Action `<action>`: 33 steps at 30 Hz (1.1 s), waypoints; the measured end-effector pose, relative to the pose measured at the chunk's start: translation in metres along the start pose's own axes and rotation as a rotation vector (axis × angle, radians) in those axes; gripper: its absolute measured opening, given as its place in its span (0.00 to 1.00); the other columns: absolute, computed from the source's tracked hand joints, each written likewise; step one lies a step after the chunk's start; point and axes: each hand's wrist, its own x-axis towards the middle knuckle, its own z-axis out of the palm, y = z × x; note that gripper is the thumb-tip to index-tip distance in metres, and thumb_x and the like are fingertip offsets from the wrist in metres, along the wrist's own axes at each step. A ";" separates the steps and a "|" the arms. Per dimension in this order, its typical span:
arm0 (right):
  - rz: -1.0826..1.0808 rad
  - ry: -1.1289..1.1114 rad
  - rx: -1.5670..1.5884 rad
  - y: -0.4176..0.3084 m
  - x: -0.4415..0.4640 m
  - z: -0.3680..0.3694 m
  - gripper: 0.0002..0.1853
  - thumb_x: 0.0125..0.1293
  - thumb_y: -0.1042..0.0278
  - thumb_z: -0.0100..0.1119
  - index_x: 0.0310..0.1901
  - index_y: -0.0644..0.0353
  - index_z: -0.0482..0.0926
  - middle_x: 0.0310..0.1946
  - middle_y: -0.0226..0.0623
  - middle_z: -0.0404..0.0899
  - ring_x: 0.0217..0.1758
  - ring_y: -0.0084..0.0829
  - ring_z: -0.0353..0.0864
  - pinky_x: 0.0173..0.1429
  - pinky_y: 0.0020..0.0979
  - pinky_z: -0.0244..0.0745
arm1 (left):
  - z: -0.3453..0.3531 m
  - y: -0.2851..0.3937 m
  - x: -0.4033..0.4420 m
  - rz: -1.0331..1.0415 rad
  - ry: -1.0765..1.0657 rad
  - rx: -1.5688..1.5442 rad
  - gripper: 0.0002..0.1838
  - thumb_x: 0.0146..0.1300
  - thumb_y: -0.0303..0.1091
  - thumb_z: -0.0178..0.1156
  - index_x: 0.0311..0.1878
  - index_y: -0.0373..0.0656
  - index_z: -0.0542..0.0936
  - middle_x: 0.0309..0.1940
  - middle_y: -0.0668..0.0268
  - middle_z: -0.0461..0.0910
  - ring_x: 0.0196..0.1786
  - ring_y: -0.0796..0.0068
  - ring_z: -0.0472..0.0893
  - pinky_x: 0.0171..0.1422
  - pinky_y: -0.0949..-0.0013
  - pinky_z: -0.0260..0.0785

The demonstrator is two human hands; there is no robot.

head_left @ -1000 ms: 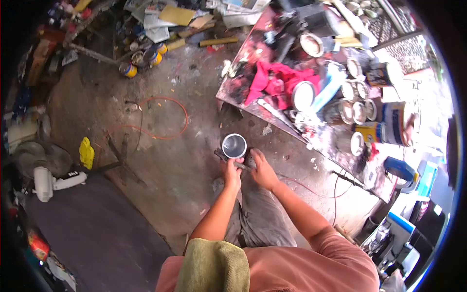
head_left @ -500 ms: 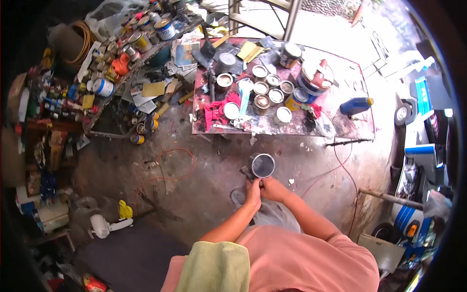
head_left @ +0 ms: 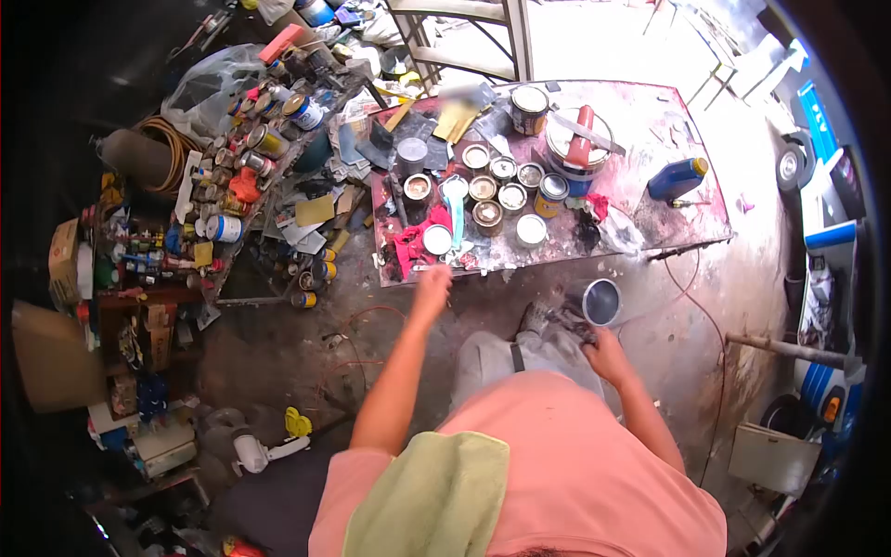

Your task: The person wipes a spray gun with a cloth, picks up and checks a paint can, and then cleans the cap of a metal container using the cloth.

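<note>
My right hand (head_left: 605, 351) is closed round the handle of what looks like a spray gun, its round grey cup (head_left: 601, 303) open at the top and dark inside. It is held in front of the table, right of my body. My left hand (head_left: 433, 286) reaches to the table's front edge, close to a thin flat whitish tool (head_left: 429, 268). Its fingers are too small and smeared to read. Just beyond it stand a white-topped can (head_left: 437, 239) and a crumpled red cloth (head_left: 408, 249). A light-blue strip (head_left: 458, 218) hangs over another can.
Several open paint cans (head_left: 511, 195) crowd the stained table (head_left: 640, 111). A large bucket (head_left: 566, 158) and a blue bottle (head_left: 677, 178) stand at right. Shelves of cans (head_left: 223, 227) lie left. A hose (head_left: 715, 343) runs over the floor. A ladder (head_left: 517, 42) stands behind.
My two hands were together at the spray gun. The left has let go and moved forward and left to the table edge; the right has carried the gun to the right.
</note>
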 end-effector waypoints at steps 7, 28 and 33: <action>0.136 0.253 0.160 0.049 -0.034 0.020 0.24 0.59 0.74 0.58 0.59 0.70 0.77 0.52 0.58 0.80 0.48 0.53 0.81 0.54 0.42 0.74 | -0.039 0.040 0.152 0.194 0.093 0.773 0.15 0.61 0.43 0.62 0.40 0.42 0.87 0.41 0.50 0.85 0.46 0.49 0.84 0.52 0.51 0.75; 0.470 0.607 0.348 -0.063 -0.057 0.154 0.23 0.62 0.72 0.59 0.60 0.66 0.78 0.54 0.59 0.79 0.61 0.54 0.78 0.64 0.41 0.70 | -0.007 0.082 0.225 0.165 -0.419 0.237 0.14 0.59 0.32 0.70 0.44 0.32 0.83 0.31 0.69 0.82 0.33 0.78 0.78 0.39 0.73 0.70; 0.439 0.629 0.356 -0.076 -0.063 0.161 0.23 0.61 0.75 0.58 0.60 0.68 0.79 0.52 0.60 0.82 0.59 0.51 0.81 0.64 0.39 0.70 | 0.055 0.056 0.284 0.228 -0.331 0.265 0.10 0.61 0.31 0.69 0.42 0.35 0.84 0.29 0.72 0.81 0.29 0.83 0.75 0.33 0.75 0.65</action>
